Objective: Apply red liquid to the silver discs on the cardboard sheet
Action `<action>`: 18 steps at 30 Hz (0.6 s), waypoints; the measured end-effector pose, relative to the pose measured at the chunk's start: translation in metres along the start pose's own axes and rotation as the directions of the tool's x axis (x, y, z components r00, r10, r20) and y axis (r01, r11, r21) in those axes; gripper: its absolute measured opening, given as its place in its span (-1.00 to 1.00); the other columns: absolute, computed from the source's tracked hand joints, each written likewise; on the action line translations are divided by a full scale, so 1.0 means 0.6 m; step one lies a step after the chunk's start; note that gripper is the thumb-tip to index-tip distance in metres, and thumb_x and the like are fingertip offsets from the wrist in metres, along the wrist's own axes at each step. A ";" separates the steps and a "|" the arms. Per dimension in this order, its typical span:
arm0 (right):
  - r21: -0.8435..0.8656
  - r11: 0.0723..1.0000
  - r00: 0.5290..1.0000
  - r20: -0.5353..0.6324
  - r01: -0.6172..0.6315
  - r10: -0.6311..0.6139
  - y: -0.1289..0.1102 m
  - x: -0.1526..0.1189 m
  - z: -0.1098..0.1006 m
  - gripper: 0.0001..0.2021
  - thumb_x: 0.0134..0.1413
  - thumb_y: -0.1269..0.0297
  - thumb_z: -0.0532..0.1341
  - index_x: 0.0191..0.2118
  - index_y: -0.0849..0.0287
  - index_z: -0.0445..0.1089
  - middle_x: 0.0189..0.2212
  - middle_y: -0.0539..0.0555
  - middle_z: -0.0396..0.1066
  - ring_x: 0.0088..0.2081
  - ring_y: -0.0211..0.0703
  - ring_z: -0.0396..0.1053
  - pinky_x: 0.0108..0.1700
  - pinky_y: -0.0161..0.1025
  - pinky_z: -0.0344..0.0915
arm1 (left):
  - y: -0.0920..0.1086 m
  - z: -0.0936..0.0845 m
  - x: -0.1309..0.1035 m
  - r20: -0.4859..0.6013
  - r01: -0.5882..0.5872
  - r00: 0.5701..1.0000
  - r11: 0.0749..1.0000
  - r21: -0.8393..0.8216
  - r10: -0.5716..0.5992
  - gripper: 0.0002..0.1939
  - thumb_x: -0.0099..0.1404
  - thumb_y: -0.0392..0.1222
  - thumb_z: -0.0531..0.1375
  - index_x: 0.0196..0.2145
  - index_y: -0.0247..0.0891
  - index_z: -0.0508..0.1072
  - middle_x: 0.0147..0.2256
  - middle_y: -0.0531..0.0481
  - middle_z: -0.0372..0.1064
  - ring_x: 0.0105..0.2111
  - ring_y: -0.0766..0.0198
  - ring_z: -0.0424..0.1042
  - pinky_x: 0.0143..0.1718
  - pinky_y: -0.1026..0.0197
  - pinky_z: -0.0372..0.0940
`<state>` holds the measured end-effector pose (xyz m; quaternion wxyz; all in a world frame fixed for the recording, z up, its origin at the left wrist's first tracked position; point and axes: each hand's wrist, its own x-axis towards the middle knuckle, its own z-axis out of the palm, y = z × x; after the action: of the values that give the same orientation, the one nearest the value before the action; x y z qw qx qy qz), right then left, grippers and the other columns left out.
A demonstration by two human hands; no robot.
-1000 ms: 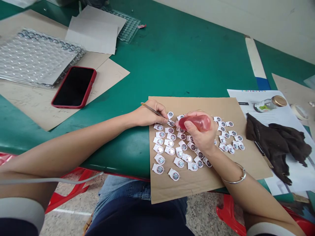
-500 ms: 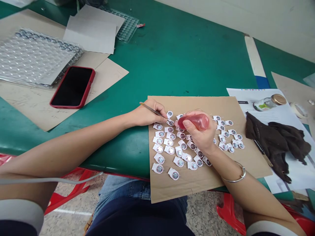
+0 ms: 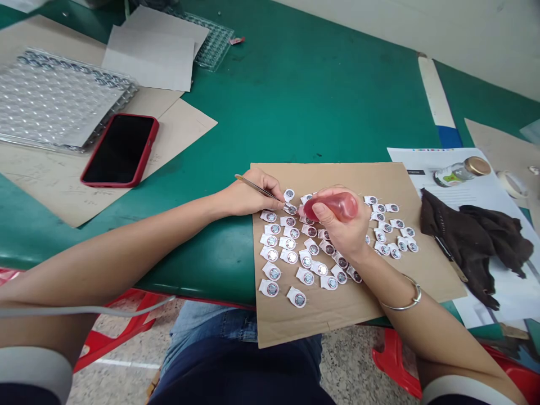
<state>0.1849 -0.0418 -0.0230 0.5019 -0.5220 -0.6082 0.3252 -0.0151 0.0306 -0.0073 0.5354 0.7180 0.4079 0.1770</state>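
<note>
My left hand [image 3: 253, 194] is closed on slim metal tweezers [image 3: 258, 187], whose tip rests at a small white tab with a round metallic disc [image 3: 291, 208]. In my right hand [image 3: 343, 230] is a red translucent squeeze bottle [image 3: 337, 206], tilted so that its front end points left toward that same piece. Whether the bottle's tip touches the piece I cannot tell. Several similar white tabs with round discs [image 3: 297, 297] lie in loose rows on a brown cardboard sheet [image 3: 295, 326]. My right hand and forearm hide some of them.
A dark cloth [image 3: 464, 236], a second pair of tweezers [image 3: 450, 259] and a glass jar [image 3: 462, 171] lie on white paper at the right. At the left are a red-cased phone [image 3: 121, 150], clear plastic trays [image 3: 59, 101] and grey card sheets [image 3: 152, 53].
The whole view has shifted slightly. Both hands keep the same hold, with the tweezers and the red bottle still at the same piece.
</note>
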 end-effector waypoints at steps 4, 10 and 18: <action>-0.010 1.000 1.000 -0.011 -0.017 0.017 -0.002 0.001 -0.002 -0.80 -0.13 0.20 0.31 -0.33 0.10 0.36 -0.39 0.00 0.39 -0.35 -0.22 0.42 -0.24 -0.16 0.38 | 0.005 0.000 0.000 -0.005 -0.003 1.000 1.000 0.023 0.003 -0.93 -0.01 -0.33 0.29 -0.50 -0.39 0.51 -0.47 -0.06 0.50 -0.49 0.35 0.45 -0.53 0.39 0.27; -0.057 0.997 0.997 -0.064 0.044 -0.048 -0.006 0.006 -0.006 -0.83 -0.15 0.22 0.32 -0.36 0.11 0.40 -0.41 0.00 0.41 -0.36 -0.24 0.41 -0.28 -0.20 0.36 | 0.001 0.001 0.001 0.006 -0.010 1.000 1.000 0.001 0.010 -0.93 0.00 -0.32 0.28 -0.50 -0.40 0.50 -0.49 -0.06 0.50 -0.52 0.35 0.45 -0.55 0.40 0.27; -0.034 0.999 0.996 -0.084 0.000 -0.003 -0.008 0.007 -0.005 -0.83 -0.14 0.20 0.30 -0.38 0.13 0.39 -0.45 -0.02 0.41 -0.43 -0.28 0.42 -0.35 -0.25 0.37 | -0.004 -0.001 0.000 0.009 -0.027 1.000 1.000 0.007 0.027 -0.92 0.01 -0.30 0.28 -0.49 -0.38 0.51 -0.48 -0.06 0.51 -0.50 0.35 0.45 -0.54 0.41 0.27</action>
<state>0.1862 -0.0396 -0.0167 0.5182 -0.5434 -0.5924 0.2921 -0.0163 0.0312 -0.0091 0.5324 0.7261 0.3964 0.1798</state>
